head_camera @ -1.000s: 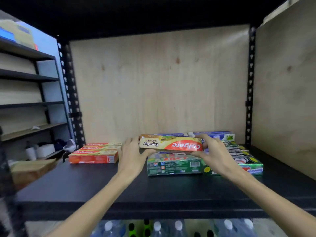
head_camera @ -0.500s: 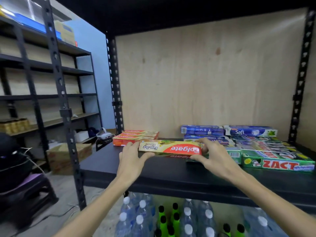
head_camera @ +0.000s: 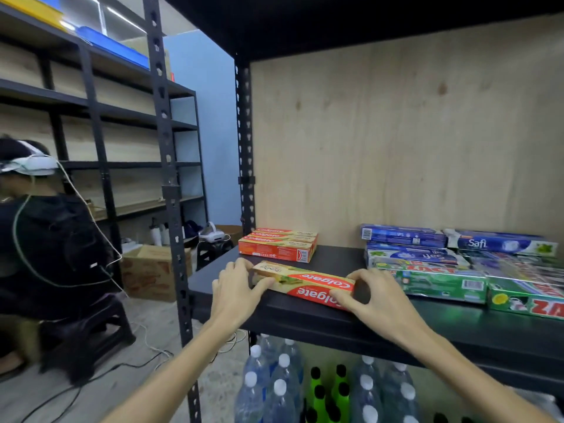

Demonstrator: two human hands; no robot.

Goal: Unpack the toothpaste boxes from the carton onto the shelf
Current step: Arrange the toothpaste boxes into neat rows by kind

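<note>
A cream and red Colgate box (head_camera: 305, 283) lies near the front left of the black shelf (head_camera: 320, 319). My left hand (head_camera: 235, 291) grips its left end and my right hand (head_camera: 375, 297) grips its right end. Behind it sits a small stack of red Colgate boxes (head_camera: 277, 245). To the right lie blue Safi boxes (head_camera: 457, 241) at the back and green Zact boxes (head_camera: 476, 285) in front. A brown carton (head_camera: 149, 271) stands on the floor to the left, beyond the shelf post.
A perforated black post (head_camera: 171, 193) rises left of the shelf. A person in black (head_camera: 52, 239) sits on a low stool at far left, with cables trailing on the floor. Water bottles (head_camera: 274, 383) and green bottles (head_camera: 329, 395) stand under the shelf. A plywood panel backs the shelf.
Both hands carried the Colgate box from on top of the green boxes leftward and down onto the bare shelf front. My view swung left, bringing the seated person into sight.
</note>
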